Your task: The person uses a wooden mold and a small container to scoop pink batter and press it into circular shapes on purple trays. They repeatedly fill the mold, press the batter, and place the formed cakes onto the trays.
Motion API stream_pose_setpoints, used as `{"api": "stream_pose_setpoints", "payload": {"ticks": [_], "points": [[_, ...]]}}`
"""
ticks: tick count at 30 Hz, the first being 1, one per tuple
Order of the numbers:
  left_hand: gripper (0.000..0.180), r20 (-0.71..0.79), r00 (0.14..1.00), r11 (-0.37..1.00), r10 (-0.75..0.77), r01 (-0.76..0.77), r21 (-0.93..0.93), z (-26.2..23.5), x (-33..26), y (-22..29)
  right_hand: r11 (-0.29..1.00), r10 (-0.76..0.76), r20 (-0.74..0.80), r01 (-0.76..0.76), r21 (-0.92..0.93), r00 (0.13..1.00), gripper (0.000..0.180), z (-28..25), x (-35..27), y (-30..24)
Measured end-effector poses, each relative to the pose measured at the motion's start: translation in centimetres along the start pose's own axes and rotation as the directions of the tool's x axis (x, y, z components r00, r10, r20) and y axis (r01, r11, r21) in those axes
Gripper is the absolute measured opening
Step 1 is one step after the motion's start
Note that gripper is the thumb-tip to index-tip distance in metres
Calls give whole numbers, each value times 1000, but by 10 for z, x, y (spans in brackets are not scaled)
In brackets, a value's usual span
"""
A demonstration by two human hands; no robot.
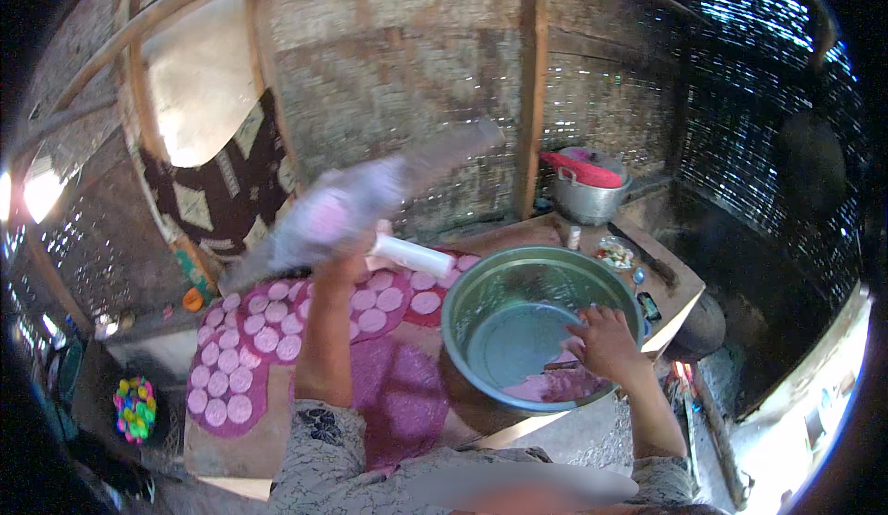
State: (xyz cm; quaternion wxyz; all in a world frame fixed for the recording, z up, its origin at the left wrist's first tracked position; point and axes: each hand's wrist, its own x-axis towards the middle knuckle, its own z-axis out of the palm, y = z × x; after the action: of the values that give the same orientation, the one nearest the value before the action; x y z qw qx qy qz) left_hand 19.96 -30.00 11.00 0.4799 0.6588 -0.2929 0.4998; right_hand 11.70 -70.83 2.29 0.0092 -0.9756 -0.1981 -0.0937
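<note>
I hold up a blurred, whitish film [370,186], patched with pink. Before me, pink mix [536,388] lies in a round green basin [527,270].

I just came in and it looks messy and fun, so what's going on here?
A person's left hand holds up something whitish, too blurred to name. The right hand is down inside a green basin, by some pink dough-like stuff. Many pale pink rounds lie on darker pink sheets left of the basin.
</note>
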Motion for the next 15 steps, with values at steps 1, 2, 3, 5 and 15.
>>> {"api": "stream_pose_setpoints", "payload": {"ticks": [1, 2, 3, 5, 15], "points": [[37, -42, 949, 859, -313, 264, -439, -22, 4, 7, 974, -88, -163, 119, 194, 983, 39, -12, 10, -19], [19, 67, 972, 618, -225, 196, -762, -19, 23, 46, 874, -157, -207, 234, 426, 966, 45, -20, 21, -39], [19, 169, 957, 454, -236, 262, -852, -25, 26, 58, 697, -203, -269, 332, 635, 941, 52, -18, 29, -63], [21, 318, 911, 109, -263, 356, -928, -36, 13, 62, -19, -342, -108, 109, 994, 933, 77, 3, 43, -111], [39, -185, 820, 841, -541, 525, -130, -155, -126, -2, -657, -622, 253, -669, 347, 741, 97, 25, 35, -262]]}}
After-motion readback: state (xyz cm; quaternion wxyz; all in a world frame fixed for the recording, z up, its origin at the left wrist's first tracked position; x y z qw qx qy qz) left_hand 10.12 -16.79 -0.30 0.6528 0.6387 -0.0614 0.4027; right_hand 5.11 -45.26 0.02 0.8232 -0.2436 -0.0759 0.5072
